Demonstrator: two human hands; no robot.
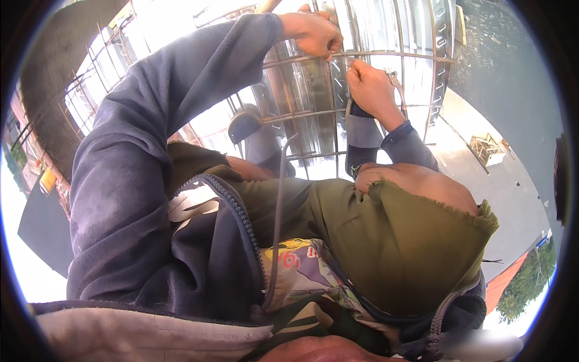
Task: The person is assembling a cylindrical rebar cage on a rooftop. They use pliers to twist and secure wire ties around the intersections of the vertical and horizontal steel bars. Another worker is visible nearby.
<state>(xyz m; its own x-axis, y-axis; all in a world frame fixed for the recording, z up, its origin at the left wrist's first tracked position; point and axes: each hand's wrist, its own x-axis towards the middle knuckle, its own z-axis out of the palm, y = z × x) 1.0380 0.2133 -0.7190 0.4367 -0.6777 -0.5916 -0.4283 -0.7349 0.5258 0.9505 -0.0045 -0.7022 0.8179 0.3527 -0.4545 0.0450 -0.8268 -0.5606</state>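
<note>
My left hand (313, 34) is closed, its fingers pinched together just above a thin steel bar (395, 53) that runs crosswise. A little to the right and nearer, my right hand (373, 87) is also closed, thumb and fingertips meeting just below the same bar. Whatever is pinched in either hand is too small or too washed out to name. The bars cross into a grid over shiny ribbed metal sheeting (301, 84). A thin curved brownish piece (398, 90) shows beside my right hand; I cannot tell whether that hand holds it.
My shod feet stand on the sheeting among the bars, one shoe (245, 123) at left. A dimpled metal strip (441, 54) runs along the right side of the grid. Beyond lies a grey surface with a small wooden frame (487, 149). Upright bars (81, 102) stand at far left.
</note>
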